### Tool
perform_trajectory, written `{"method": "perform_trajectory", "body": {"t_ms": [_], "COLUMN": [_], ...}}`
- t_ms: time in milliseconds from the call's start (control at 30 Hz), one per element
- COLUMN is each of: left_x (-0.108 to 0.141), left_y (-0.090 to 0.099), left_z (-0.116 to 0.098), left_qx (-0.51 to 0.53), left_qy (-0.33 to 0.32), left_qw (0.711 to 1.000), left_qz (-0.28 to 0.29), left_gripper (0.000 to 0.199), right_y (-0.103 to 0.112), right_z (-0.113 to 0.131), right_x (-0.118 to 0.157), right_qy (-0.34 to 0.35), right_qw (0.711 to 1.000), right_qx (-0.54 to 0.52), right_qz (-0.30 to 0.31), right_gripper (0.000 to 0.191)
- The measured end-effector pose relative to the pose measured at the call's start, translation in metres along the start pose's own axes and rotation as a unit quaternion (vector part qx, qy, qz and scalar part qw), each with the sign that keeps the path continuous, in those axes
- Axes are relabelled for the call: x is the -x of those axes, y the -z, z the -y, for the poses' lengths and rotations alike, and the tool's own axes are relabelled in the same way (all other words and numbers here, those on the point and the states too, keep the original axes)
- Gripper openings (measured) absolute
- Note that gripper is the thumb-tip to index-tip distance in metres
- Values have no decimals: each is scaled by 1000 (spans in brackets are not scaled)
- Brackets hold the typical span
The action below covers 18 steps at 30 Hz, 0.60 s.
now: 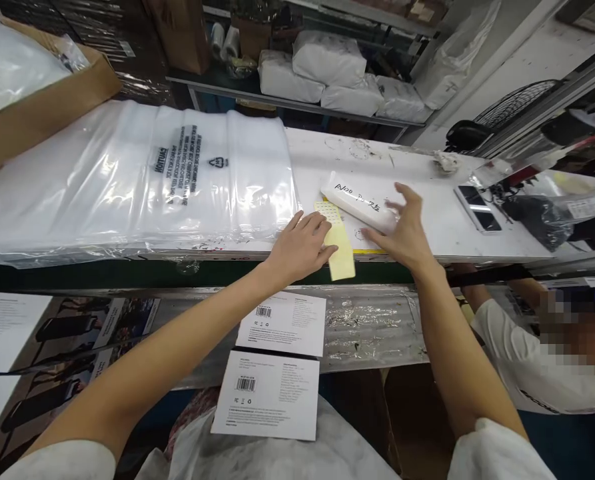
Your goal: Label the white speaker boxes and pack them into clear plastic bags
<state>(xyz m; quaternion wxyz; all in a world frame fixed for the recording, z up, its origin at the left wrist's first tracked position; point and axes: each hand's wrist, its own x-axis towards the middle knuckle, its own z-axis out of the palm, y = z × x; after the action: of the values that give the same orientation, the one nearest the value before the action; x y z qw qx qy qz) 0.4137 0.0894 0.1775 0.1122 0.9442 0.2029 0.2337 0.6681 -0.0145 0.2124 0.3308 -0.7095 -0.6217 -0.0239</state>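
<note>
My left hand (304, 245) lies at the left edge of a yellow sheet of small labels (342, 250), fingers stretched out and thumb over the sheet. The sheet's lower part hangs past the front edge of the white bench. Behind it rests a white wrapped packet (354, 200) with black handwriting. At the packet's right end is my right hand (404, 230), thumb and fingers spread apart; whether it touches the packet I cannot tell. Below my hands, two white printed boxes (267, 397) with barcodes lie one in front of the other, the nearer one close to my lap.
Clear plastic bags (217, 173) with caution print cover the bench's left side, by an open carton (52, 100). A phone (478, 208) lies to the right. More printed boxes (12, 330) are at lower left. A co-worker's white sleeve (502, 340) shows at right.
</note>
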Motion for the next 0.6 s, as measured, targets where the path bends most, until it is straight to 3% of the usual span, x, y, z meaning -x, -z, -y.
{"method": "perform_trajectory", "body": {"t_ms": [200, 300, 367, 433, 500, 533, 600], "left_x": [-5, -7, 4, 29, 70, 94, 143], "left_y": [-4, 1, 11, 28, 45, 52, 55], "left_z": [1, -1, -2, -4, -5, -4, 1], "left_qx": [-4, 12, 56, 130, 208, 240, 275], "left_qy": [26, 1, -37, -77, -81, -55, 59], "left_qw": [999, 1000, 995, 981, 963, 956, 948], "left_qz": [29, -19, -75, -123, -152, -158, -151], "left_gripper": [45, 38, 30, 22, 15, 13, 11], "right_y": [-12, -8, 0, 10, 13, 10, -8], "right_z": [-20, -10, 9, 39, 78, 98, 132], "right_x": [-10, -9, -3, 16, 49, 70, 111], "right_qy": [-13, -7, 12, 28, 31, 21, -41], "right_qw": [998, 996, 996, 989, 968, 949, 912], "right_qx": [-61, -78, -89, -137, -248, -315, -389], "right_qz": [6, 31, 3, -40, -35, 8, 127], "right_gripper": [104, 107, 106, 98, 82, 71, 47]}}
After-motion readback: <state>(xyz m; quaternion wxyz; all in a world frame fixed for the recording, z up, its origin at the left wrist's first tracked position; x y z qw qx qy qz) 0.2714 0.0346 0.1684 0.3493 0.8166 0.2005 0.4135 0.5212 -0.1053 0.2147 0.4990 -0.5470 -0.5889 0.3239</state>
